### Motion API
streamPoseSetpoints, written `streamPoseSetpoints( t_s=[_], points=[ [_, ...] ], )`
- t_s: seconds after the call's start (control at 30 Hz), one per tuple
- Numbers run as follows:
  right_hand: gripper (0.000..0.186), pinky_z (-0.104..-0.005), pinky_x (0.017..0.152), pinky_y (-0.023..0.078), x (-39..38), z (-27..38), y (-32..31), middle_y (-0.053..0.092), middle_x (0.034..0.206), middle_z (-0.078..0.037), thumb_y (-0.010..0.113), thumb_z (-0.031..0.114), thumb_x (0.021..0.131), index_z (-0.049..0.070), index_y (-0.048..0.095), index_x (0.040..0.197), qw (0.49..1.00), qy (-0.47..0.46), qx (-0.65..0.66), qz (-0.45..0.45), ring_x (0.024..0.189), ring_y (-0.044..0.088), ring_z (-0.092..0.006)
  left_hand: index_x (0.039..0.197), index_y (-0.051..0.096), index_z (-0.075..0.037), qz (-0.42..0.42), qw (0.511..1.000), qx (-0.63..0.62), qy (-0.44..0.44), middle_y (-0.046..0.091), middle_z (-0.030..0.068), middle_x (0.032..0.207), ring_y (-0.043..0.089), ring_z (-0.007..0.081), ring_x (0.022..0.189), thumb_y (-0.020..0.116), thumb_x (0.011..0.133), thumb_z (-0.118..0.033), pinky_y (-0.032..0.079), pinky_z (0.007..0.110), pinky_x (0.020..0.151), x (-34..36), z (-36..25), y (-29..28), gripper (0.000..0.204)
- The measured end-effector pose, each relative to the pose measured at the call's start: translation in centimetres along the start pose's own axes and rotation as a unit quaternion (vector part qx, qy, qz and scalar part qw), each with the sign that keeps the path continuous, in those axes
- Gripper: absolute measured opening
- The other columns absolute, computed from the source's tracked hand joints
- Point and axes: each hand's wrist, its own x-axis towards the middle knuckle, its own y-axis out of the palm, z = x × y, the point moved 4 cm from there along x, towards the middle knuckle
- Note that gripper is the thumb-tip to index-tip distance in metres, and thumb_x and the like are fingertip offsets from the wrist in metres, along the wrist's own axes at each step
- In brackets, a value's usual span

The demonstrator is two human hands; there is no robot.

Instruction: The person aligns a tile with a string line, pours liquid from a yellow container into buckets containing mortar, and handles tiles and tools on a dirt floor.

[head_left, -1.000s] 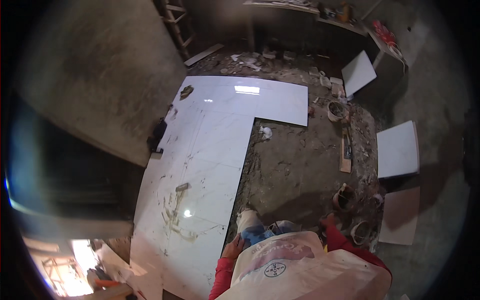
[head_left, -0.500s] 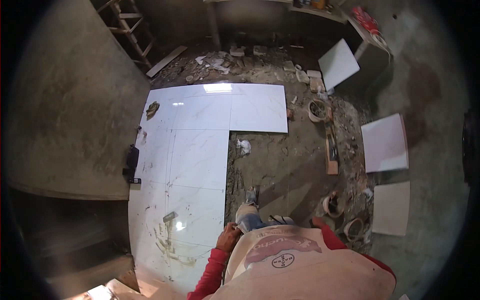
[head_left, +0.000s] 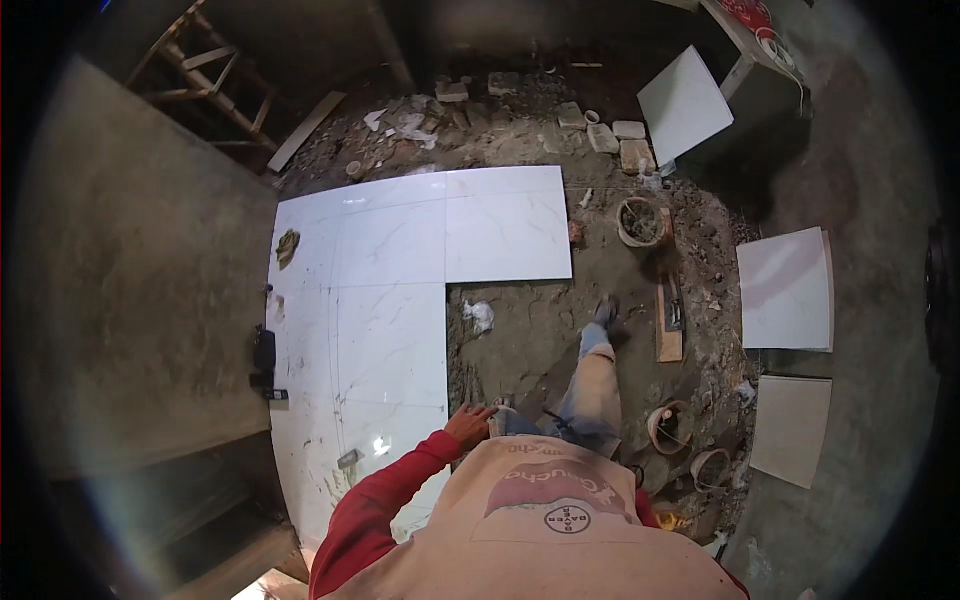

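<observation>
My left hand (head_left: 470, 427) is at my left thigh, its fingers stretched toward the trouser leg (head_left: 512, 424), with nothing seen in it. My right hand is hidden beside my body; only a bit of red sleeve (head_left: 646, 508) shows. To the left lie glossy white floor tiles (head_left: 390, 340), laid edge to edge in an L shape. My right foot (head_left: 606, 311) is out in front on the grey, rough bed (head_left: 530, 350) beside the tiles. A crumpled white scrap (head_left: 479, 317) rests on that bed near the tile edge.
A bucket (head_left: 640, 222) and a wooden board (head_left: 669, 320) with a tool on it stand at the right, with two more buckets (head_left: 669, 427) nearer me. Loose tiles (head_left: 787, 290) lean farther right. Bricks (head_left: 636, 156) and rubble lie at the back; a wooden ladder (head_left: 215, 75) stands back left.
My right leg has swung forward onto the rough bed. My left hand has come away from a closed hold at the trousers, its fingers straighter. My right hand has gone out of sight.
</observation>
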Motion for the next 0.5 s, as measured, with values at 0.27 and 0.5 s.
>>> streamPoseSetpoints(
  t_s=[0.27,0.5],
  points=[
    [0.055,-0.0378,0.053,0.048,14.9,15.0,-5.0,0.059,0.069,-0.014,0.041,0.055,0.087,0.002,0.057,0.081,0.992,-0.073,-0.097,0.032,0.059,0.059,-0.0255,0.084,0.066,-0.014,-0.051,0.993,0.049,-0.091,0.054,0.0004,0.116,0.052,0.0181,0.100,0.052,0.077,-0.027,0.039,0.041,0.083,21.2,8.9,-0.1,0.020],
    [0.066,-0.0336,0.036,0.043,17.3,51.9,-24.3,0.052,0.046,-0.006,0.048,0.068,0.076,0.004,0.056,0.060,0.979,-0.031,0.191,0.064,0.036,0.051,-0.0193,0.089,0.063,-0.008,-0.148,0.971,0.010,-0.189,0.052,0.0017,0.114,0.051,0.0200,0.100,0.052,0.076,-0.017,0.041,0.036,0.080,33.6,9.1,-16.2,0.020]
  ],
)
